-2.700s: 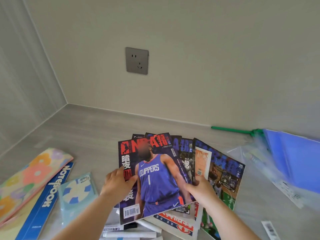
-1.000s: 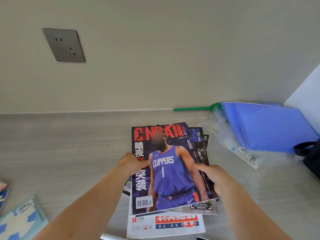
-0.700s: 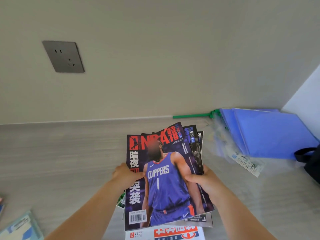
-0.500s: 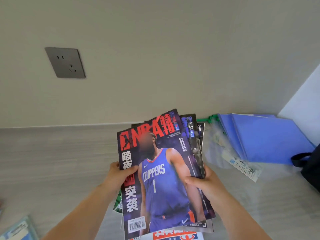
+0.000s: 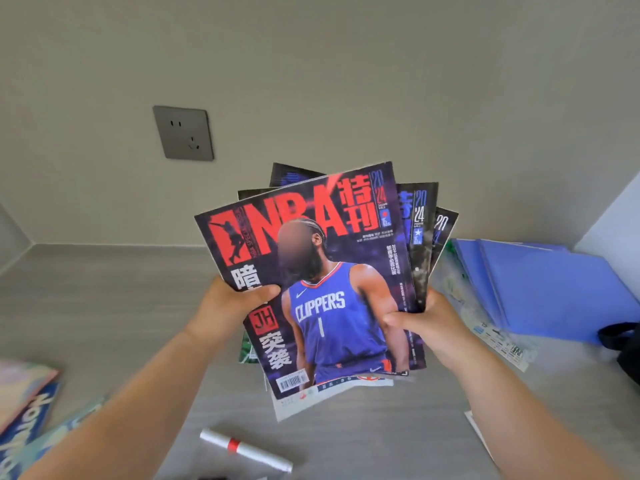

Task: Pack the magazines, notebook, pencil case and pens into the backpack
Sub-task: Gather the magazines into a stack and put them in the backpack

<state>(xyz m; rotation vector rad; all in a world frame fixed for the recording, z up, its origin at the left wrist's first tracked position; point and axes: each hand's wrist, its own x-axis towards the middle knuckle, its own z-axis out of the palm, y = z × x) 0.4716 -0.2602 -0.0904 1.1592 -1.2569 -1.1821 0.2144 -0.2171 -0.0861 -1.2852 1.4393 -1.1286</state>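
Note:
Several basketball magazines [image 5: 332,271] form a fanned stack, lifted off the grey table and tilted up toward me. My left hand [image 5: 230,306] grips the stack's left edge with the thumb on the cover. My right hand [image 5: 427,320] grips the right edge the same way. A white pen [image 5: 244,450] with a red band lies on the table below the stack. A blue notebook [image 5: 24,431] shows at the left edge, under a floral cover. The dark backpack [image 5: 627,351] peeks in at the right edge.
Blue plastic folders [image 5: 547,289] and clear sleeves with papers [image 5: 498,344] lie at the right by a white wall. A grey wall socket [image 5: 183,133] sits on the back wall. A pale blue patterned item [image 5: 69,424] lies at the lower left.
Both hands squared the fanned magazines into a tighter stack, then lifted it off the table and tilted it up. A white pen that lay under the stack is now uncovered.

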